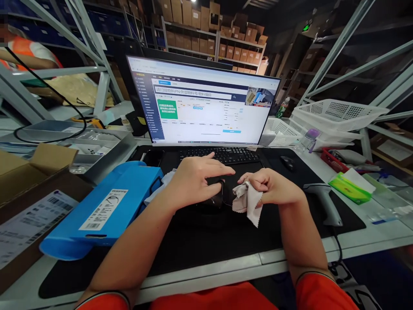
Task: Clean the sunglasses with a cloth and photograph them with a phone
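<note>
Brown cardboard forms an open box (pixel 53 160) at the left edge, flaps raised, its contents hidden. Beside it, a grey metal tray (pixel 120 151) holds clear plastic packets (pixel 88 146). Next lies a flat bright-blue cardboard box (pixel 90 193), its long axis running from lower left to upper right. From the bottom, the left forearm slants up and right, and the left hand (pixel 193 178) is palm down near the centre, index finger stretched rightward and thumb apart from it. Beneath is a glossy black item (pixel 217 199), mostly covered; I cannot tell its long axis or whether the fingers grip it. Right of centre, the right hand (pixel 272 185) is bent leftward, curled fingers pinching a pale grey zigzag-edged cloth (pixel 248 202), which hangs lengthwise downward, a corner pointing to the frame's bottom. Farther right on the surface (pixel 368 232), a red plastic basket (pixel 332 162) holds mixed small items; white perforated plastic baskets (pixel 338 116) stand behind.
</note>
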`<state>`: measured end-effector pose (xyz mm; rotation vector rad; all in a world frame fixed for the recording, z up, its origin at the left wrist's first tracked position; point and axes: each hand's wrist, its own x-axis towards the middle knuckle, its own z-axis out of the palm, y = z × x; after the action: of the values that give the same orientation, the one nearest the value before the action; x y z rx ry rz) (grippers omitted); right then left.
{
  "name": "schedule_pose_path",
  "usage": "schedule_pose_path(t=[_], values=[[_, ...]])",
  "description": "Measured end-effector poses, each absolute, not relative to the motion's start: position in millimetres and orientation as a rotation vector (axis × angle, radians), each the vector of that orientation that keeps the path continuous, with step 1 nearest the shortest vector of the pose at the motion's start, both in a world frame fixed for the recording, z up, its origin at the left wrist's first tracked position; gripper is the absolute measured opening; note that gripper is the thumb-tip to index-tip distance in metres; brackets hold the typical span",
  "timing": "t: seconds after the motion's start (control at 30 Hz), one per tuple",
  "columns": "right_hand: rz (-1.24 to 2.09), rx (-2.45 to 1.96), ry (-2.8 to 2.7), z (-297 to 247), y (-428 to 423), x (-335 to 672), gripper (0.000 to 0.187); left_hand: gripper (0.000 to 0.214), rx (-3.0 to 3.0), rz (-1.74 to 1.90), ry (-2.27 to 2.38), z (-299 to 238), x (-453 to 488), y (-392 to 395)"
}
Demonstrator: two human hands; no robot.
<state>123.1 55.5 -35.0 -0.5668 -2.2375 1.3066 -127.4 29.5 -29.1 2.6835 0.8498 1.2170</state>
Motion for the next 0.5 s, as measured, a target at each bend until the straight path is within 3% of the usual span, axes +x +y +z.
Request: schedule_pose_path(t=[0.13,0.37,0.5], values=[[1.359,-0.424,-2.267,-36.5,66.1,131.6,0.065,0.039,2.658,1.186,0.831,-30.6,-125.8,29.2],[1.398,-0.835,-1.889,-38.6,34.4,101.4,0.048,0.042,2.799,1.182,0.82,-38.1,-114.0,27.2],[1.236,-0.804,-1.766,-36.8,36.8,104.3,0.043,0.037,2.779,1.373,0.875,-37.1,-118.8,27.2]])
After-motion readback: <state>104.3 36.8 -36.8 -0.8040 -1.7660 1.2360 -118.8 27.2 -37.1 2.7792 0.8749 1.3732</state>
